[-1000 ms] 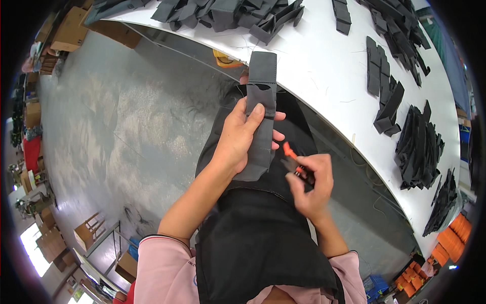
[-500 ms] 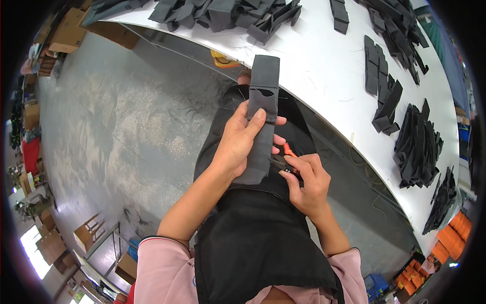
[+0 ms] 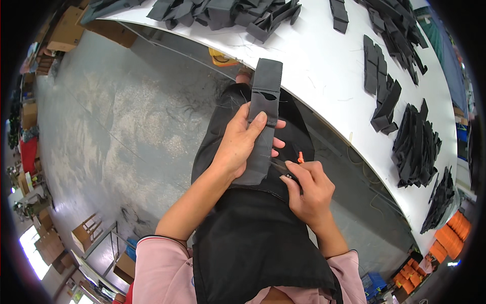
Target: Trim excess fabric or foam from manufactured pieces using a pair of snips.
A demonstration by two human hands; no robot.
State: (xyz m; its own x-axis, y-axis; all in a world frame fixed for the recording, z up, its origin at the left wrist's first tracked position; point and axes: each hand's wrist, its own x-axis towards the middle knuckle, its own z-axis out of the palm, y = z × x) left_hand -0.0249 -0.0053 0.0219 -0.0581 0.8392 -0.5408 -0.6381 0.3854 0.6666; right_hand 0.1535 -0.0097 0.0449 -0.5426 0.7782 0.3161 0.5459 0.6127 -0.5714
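Note:
A long dark grey fabric strip (image 3: 267,76) with stitched cross seams hangs over my lap, its upper end near the table edge. My left hand (image 3: 237,142) is closed round its middle, thumb on top and fingers emerging at the right side. A dark gap shows below the upper seam, and loose threads stick out at the edges. Just right of the strip, my right hand (image 3: 313,190) grips small thread snips (image 3: 278,163). Their blades point left toward the strip's lower part, and an orange piece (image 3: 300,157) shows above my fingers. Most of the snips is hidden in my palm.
The white table (image 3: 324,76) curves across the top and right. On it lie a heap of dark fabric strips (image 3: 217,14), further strips (image 3: 374,66), a stacked bundle (image 3: 417,147) and loose threads. A yellow object (image 3: 223,58) sits below the table edge. Cardboard boxes (image 3: 66,30) stand far left.
My right hand has shifted slightly right and down, and the orange piece has turned more upright. The strip's upper end has dropped slightly; my left hand keeps its hold.

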